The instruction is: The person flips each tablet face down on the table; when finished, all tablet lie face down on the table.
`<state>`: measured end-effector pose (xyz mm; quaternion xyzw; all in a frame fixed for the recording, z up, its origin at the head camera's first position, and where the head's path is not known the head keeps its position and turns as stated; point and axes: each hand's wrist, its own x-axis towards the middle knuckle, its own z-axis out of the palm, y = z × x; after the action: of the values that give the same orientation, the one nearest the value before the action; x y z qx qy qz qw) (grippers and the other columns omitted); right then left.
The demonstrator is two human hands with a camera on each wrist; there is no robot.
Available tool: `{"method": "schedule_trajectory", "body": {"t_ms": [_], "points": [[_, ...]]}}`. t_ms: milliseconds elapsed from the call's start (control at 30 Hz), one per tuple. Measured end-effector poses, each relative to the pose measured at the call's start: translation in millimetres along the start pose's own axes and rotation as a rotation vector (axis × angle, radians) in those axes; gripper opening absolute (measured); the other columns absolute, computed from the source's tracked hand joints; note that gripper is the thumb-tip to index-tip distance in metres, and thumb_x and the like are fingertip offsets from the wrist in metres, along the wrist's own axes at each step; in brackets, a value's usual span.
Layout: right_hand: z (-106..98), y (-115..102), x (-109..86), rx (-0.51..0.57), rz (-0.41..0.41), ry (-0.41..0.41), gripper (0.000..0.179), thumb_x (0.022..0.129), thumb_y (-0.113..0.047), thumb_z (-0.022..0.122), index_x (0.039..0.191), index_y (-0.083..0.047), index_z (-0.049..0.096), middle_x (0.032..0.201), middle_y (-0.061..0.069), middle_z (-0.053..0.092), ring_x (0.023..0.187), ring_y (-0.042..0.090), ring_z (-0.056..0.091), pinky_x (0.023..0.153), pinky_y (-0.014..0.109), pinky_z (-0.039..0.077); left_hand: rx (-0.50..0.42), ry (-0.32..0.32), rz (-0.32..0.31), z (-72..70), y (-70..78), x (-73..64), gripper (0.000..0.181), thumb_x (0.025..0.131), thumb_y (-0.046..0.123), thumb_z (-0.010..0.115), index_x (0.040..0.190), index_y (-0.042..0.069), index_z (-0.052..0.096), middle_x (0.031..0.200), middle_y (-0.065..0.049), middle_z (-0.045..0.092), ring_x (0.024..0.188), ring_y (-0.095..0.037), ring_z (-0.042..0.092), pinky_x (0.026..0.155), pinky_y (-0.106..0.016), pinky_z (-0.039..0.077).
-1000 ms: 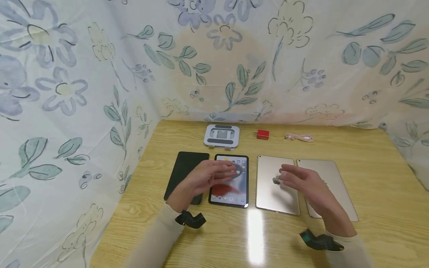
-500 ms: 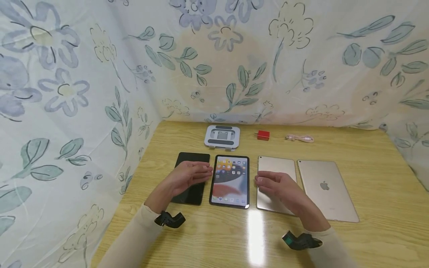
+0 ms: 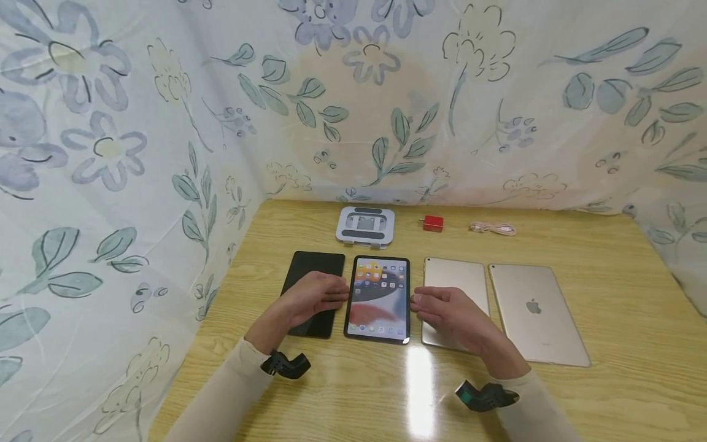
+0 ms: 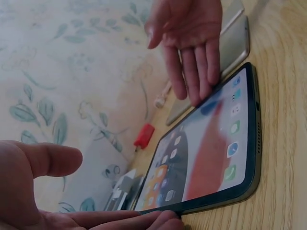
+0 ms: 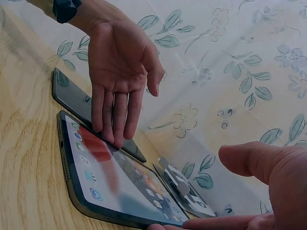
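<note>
A tablet with its screen lit (image 3: 378, 298) lies flat on the wooden table between my two hands. My left hand (image 3: 310, 301) is at its left edge, fingers straight, over a black tablet (image 3: 315, 263) with a dark screen. On the other side, my right hand (image 3: 457, 314) reaches in with straight fingers above a gold tablet (image 3: 461, 274) lying face down. In both wrist views the fingertips meet or nearly meet the lit tablet's edges, with thumbs raised off it. A second gold tablet (image 3: 538, 319), back up with an apple logo, lies further right.
Behind the tablets sit a white and grey folding stand (image 3: 366, 226), a red charger plug (image 3: 433, 223) and a bundled pink cable (image 3: 493, 228). A floral cloth (image 3: 386, 123) hangs along the back and left of the table (image 3: 618, 276).
Both hands have come down from above the tablets. They first moved left, then closed in on the lit tablet's two sides. The tablets have stayed where they were.
</note>
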<state>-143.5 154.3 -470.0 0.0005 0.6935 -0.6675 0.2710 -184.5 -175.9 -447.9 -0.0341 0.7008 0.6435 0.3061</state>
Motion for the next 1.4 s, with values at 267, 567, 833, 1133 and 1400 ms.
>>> {"method": "schedule_trajectory", "body": {"t_ms": [267, 567, 833, 1133, 1400], "points": [[0.0, -0.7, 1.5, 0.051, 0.037, 0.036, 0.067, 0.114, -0.028, 0.062, 0.162, 0.013, 0.038, 0.157, 0.028, 0.059, 0.14, 0.032, 0.067, 0.115, 0.036, 0.056, 0.031, 0.04, 0.015, 7.2, -1.0, 2.4, 0.051, 0.113, 0.02, 0.056, 0.152, -0.013, 0.054, 0.156, -0.032, 0.058, 0.146, -0.043, 0.059, 0.124, -0.054, 0.049], [4.5, -2.7, -0.4, 0.082, 0.005, 0.025, 0.064, 0.116, -0.026, 0.055, 0.16, 0.017, 0.036, 0.16, 0.033, 0.052, 0.144, 0.034, 0.062, 0.12, 0.036, 0.052, -0.032, 0.082, 0.011, 8.3, -3.3, 5.4, 0.051, 0.112, 0.017, 0.055, 0.153, -0.013, 0.052, 0.156, -0.032, 0.057, 0.148, -0.043, 0.057, 0.12, -0.051, 0.054], [3.7, -3.8, 1.1, 0.139, 0.012, 0.009, 0.06, 0.118, -0.026, 0.048, 0.16, 0.015, 0.037, 0.165, 0.034, 0.046, 0.153, 0.039, 0.051, 0.125, 0.037, 0.047, -0.069, 0.115, 0.003, 10.9, -3.8, 5.4, 0.049, 0.112, 0.016, 0.055, 0.153, -0.01, 0.054, 0.152, -0.029, 0.06, 0.146, -0.04, 0.059, 0.113, -0.047, 0.059], [2.8, -0.5, 3.6, 0.182, -0.006, -0.043, 0.054, 0.118, -0.029, 0.046, 0.155, 0.01, 0.046, 0.151, 0.025, 0.061, 0.136, 0.028, 0.064, 0.12, 0.039, 0.053, -0.088, 0.073, 0.014, 13.2, -8.4, 6.9, 0.051, 0.113, 0.018, 0.054, 0.155, -0.011, 0.051, 0.155, -0.031, 0.057, 0.147, -0.042, 0.057, 0.116, -0.05, 0.057], [-3.8, 0.3, 1.3, 0.349, 0.025, -0.088, 0.051, 0.118, -0.034, 0.045, 0.153, 0.002, 0.047, 0.14, 0.012, 0.061, 0.126, 0.026, 0.06, 0.108, 0.036, 0.059, -0.046, 0.022, -0.011, 23.7, -3.1, 12.7, 0.058, 0.113, 0.026, 0.058, 0.16, -0.005, 0.047, 0.156, -0.025, 0.057, 0.138, -0.037, 0.063, 0.114, -0.051, 0.058]]}}
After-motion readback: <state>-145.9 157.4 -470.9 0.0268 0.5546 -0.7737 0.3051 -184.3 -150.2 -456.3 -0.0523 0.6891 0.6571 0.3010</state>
